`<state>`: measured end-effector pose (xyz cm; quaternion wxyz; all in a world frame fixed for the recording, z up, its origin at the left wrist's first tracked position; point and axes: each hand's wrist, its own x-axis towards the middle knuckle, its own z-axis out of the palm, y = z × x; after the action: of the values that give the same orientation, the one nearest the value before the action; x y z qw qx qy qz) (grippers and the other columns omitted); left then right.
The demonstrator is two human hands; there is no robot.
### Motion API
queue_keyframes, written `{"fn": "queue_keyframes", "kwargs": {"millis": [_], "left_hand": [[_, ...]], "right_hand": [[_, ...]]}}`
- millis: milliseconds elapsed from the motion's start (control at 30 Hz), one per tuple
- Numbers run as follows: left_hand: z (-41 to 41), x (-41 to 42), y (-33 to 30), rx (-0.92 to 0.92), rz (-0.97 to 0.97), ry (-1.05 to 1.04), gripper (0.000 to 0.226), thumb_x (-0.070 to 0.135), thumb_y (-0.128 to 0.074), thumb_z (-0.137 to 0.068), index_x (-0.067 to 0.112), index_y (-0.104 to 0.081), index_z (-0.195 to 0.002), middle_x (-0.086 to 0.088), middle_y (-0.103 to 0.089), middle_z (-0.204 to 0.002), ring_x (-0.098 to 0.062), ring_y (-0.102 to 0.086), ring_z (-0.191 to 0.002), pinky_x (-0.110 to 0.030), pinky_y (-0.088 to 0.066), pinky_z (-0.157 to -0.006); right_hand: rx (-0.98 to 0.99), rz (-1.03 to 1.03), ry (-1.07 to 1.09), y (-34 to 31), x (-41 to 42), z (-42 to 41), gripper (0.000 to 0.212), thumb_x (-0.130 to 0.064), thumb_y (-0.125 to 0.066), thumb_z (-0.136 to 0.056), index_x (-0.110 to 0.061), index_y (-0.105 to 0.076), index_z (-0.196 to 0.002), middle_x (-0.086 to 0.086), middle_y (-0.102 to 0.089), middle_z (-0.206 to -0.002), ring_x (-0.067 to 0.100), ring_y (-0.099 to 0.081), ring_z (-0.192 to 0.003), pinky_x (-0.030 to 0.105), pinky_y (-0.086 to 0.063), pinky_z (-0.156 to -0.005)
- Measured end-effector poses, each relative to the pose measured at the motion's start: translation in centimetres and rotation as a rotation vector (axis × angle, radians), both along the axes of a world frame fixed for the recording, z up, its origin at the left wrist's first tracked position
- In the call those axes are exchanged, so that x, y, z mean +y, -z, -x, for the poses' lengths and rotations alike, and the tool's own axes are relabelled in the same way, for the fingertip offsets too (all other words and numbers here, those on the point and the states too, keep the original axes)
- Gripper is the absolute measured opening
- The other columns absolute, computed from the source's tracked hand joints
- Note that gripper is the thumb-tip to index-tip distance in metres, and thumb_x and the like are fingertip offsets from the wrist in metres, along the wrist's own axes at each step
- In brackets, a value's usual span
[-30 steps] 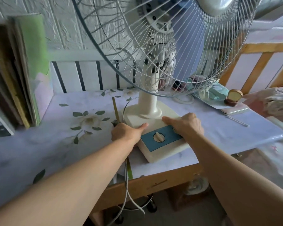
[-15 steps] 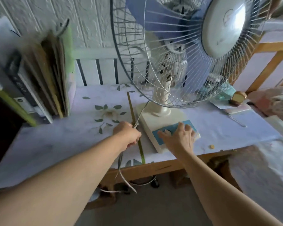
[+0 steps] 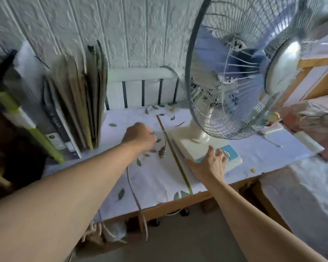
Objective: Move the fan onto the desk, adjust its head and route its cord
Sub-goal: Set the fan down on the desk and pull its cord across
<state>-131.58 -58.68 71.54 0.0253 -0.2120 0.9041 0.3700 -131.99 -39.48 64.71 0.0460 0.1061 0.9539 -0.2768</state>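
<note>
Left fingers (image 3: 150, 136) around one cord (image 3: 164, 138); right fingers (image 3: 219, 154) on one fan (image 3: 206, 146)

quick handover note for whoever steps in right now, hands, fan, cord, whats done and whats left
Left hand: grips the cord on the desk, left of the fan base.
Right hand: open, fingers spread on the fan base by the blue control panel.
Fan: upright on the desk.
Cord: trails from the left hand over the front edge.
Done: fan is on the desk.
Left: route the cord; check the head angle.
</note>
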Motion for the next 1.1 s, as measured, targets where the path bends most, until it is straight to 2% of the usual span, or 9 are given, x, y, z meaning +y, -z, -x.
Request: {"fn": "queue_keyframes", "kwargs": {"millis": [133, 200, 300, 500, 667, 800, 933, 1000, 1100], "left_hand": [[1.5, -3.2, -1.0, 0.025, 0.182, 0.217, 0.022, 0.015, -0.051, -0.085, 0.003, -0.069, -0.089, -0.015, -0.070, -0.092, -0.032, -0.065, -0.090, -0.035, -0.053, -0.076], [2.2, -4.2, -1.0, 0.048, 0.300, 0.297, 0.018, 0.013, -0.050, -0.085, 0.004, -0.066, -0.081, -0.016, -0.069, -0.093, -0.035, -0.064, -0.092, -0.036, -0.050, -0.071], [3.4, -5.9, -0.8, 0.091, 0.454, 0.407, 0.023, 0.014, -0.050, -0.087, 0.011, -0.070, -0.096, -0.011, -0.069, -0.101, -0.032, -0.063, -0.094, -0.031, -0.043, -0.066], [4.8, -7.7, 1.2, 0.165, 0.530, 0.513, 0.028, 0.014, -0.046, -0.089, 0.020, -0.071, -0.099, -0.005, -0.070, -0.104, -0.029, -0.063, -0.095, -0.028, -0.038, -0.067], [5.4, -8.1, 3.7, 0.166, 0.500, 0.491, 0.029, 0.018, -0.044, -0.091, 0.025, -0.064, -0.109, -0.006, -0.068, -0.105, -0.030, -0.062, -0.096, -0.029, -0.037, -0.068], [6.3, -7.3, 5.2, 0.108, 0.373, 0.520, 0.053, 0.029, -0.047, -0.089, 0.026, -0.033, -0.141, -0.008, -0.063, -0.120, -0.032, -0.058, -0.108, -0.036, -0.044, -0.081], [7.9, -5.0, 5.4, 0.094, 0.192, 0.606, 0.078, 0.045, -0.059, -0.083, 0.023, -0.020, -0.147, -0.005, -0.047, -0.142, -0.029, -0.048, -0.126, -0.042, -0.044, -0.099], [9.1, -3.2, 5.4, 0.125, 0.118, 0.639, 0.081, 0.047, -0.060, -0.082, 0.023, -0.019, -0.148, -0.005, -0.038, -0.150, -0.027, -0.040, -0.134, -0.041, -0.039, -0.105], [10.4, -1.1, 5.0, 0.152, -0.020, 0.677, 0.081, 0.046, -0.060, -0.083, 0.023, -0.018, -0.148, -0.005, -0.035, -0.151, -0.025, -0.037, -0.137, -0.038, -0.034, -0.107]], "right_hand": [[0.002, 0.014, 0.139, -0.2, -2.9, -0.7, 0.096, -0.053, -0.068, -0.072, -0.014, -0.022, -0.146, 0.016, -0.019, -0.153, 0.035, -0.014, -0.141, 0.044, -0.020, -0.115], [0.004, 0.015, 0.189, -0.3, -3.8, -1.1, 0.096, -0.054, -0.069, -0.072, -0.013, -0.023, -0.145, 0.016, -0.021, -0.153, 0.035, -0.016, -0.140, 0.043, -0.021, -0.114], [0.040, 0.005, 0.270, -0.6, -5.4, -1.5, 0.097, -0.054, -0.070, -0.070, -0.011, -0.025, -0.145, 0.016, -0.025, -0.151, 0.035, -0.019, -0.139, 0.043, -0.021, -0.114], [0.029, -0.004, 0.319, -0.4, -7.1, -1.6, 0.094, -0.050, -0.069, -0.074, -0.010, -0.023, -0.146, 0.014, -0.027, -0.149, 0.033, -0.018, -0.139, 0.043, -0.021, -0.116], [0.023, -0.031, 0.345, 0.8, -7.7, -1.1, 0.094, -0.051, -0.069, -0.073, -0.013, -0.023, -0.145, 0.013, -0.027, -0.148, 0.033, -0.021, -0.136, 0.045, -0.025, -0.112], [0.030, -0.049, 0.355, 2.0, -8.0, -0.2, 0.094, -0.051, -0.070, -0.071, -0.015, -0.024, -0.144, 0.013, -0.028, -0.146, 0.032, -0.023, -0.135, 0.046, -0.026, -0.111], [0.050, -0.126, 0.364, 2.9, -7.3, 0.9, 0.091, -0.047, -0.071, -0.072, -0.016, -0.023, -0.143, 0.011, -0.029, -0.145, 0.032, -0.022, -0.135, 0.045, -0.027, -0.113], [0.040, -0.160, 0.374, 3.4, -6.6, 1.5, 0.088, -0.045, -0.071, -0.074, -0.017, -0.023, -0.143, 0.012, -0.026, -0.146, 0.032, -0.020, -0.135, 0.043, -0.026, -0.113], [0.030, -0.197, 0.357, 3.9, -6.0, 2.0, 0.085, -0.043, -0.069, -0.076, -0.020, -0.024, -0.143, 0.011, -0.023, -0.148, 0.032, -0.018, -0.136, 0.043, -0.024, -0.115]]}}
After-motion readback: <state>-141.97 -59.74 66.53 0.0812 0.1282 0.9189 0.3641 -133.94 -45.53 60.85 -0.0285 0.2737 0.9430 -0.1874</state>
